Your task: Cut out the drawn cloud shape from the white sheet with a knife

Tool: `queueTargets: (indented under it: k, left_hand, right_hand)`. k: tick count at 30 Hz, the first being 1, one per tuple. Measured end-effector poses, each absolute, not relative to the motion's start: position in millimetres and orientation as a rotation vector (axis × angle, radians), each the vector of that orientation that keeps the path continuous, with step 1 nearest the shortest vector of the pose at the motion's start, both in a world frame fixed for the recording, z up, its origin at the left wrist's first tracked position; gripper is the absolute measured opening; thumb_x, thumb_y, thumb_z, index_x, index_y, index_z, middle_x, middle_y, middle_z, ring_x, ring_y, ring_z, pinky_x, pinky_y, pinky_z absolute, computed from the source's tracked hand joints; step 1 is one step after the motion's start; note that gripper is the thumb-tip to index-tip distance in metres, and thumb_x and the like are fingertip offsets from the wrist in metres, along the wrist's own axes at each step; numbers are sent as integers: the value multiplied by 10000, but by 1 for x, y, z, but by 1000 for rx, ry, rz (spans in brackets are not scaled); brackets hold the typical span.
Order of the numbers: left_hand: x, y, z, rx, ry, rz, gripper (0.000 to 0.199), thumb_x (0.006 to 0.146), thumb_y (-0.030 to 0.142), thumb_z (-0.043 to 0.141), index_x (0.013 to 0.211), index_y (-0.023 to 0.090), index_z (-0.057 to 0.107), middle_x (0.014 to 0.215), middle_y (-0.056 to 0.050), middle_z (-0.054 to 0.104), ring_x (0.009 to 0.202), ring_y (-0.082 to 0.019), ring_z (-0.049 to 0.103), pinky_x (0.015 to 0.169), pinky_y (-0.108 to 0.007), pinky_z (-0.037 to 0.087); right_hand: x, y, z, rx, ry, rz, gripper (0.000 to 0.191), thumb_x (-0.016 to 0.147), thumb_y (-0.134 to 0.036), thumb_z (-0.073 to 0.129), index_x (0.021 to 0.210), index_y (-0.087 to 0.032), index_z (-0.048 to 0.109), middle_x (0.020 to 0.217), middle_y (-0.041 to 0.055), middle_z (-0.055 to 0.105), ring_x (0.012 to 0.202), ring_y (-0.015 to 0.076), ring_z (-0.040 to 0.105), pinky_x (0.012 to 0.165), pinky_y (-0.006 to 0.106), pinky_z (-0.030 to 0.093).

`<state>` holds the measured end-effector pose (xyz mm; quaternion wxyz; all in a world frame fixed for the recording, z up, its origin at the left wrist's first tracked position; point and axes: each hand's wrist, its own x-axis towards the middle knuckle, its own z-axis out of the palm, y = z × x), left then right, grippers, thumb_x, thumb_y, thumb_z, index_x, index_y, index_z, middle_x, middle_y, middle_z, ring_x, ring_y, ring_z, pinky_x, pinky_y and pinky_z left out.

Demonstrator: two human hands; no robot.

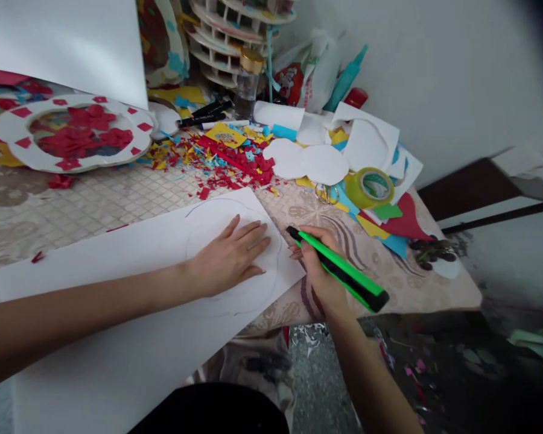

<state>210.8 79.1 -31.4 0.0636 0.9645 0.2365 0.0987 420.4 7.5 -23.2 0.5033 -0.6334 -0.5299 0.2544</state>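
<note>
A large white sheet (131, 253) lies over the table's front edge, with a wavy outline drawn on it in thin blue line. Flat on that outline rests my left hand (230, 256), fingers spread, holding nothing. My right hand (319, 259) grips a green and black utility knife (344, 268) just right of the sheet's corner. The knife's dark tip points up and left, above the tablecloth; whether a blade is out I cannot tell.
Red, yellow and blue scraps (235, 160) are heaped behind the sheet. Around them are a scalloped white frame (13, 141) with red flowers, a glass jar (245, 90), black markers (203, 117) and a yellow tape roll (370, 188). The tablecloth's edge (457, 301) ends at right.
</note>
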Motion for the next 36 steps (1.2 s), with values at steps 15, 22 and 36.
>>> queueTargets:
  k: [15,22,36]
  left_hand:
    - [217,78,-42,2886,701,299,478,987,365,530,1381,94,523,1512,-208,430,1418,-346,388,1167,-587,286]
    - [217,77,-44,2900,736,284,476,999,369,504,1391,100,518,1525,-191,420,1430,-331,374,1177,-575,273]
    - [217,76,-44,2906,744,268,484,997,377,509,1397,105,514,1532,-178,415,1433,-325,370,1183,-571,263]
  right_hand:
    - [413,8,-31,-1636,-1392,590,233,896,-232,562,1117,-233,639,874,24,727,800,185,705,780,349,576]
    - [412,9,-30,-1659,-1413,573,231,872,-216,561,1090,-237,632,860,17,721,802,194,713,775,343,572]
    - [406,1,-29,-1672,-1369,542,213,831,-224,576,1036,-223,631,876,33,719,770,194,699,713,340,571]
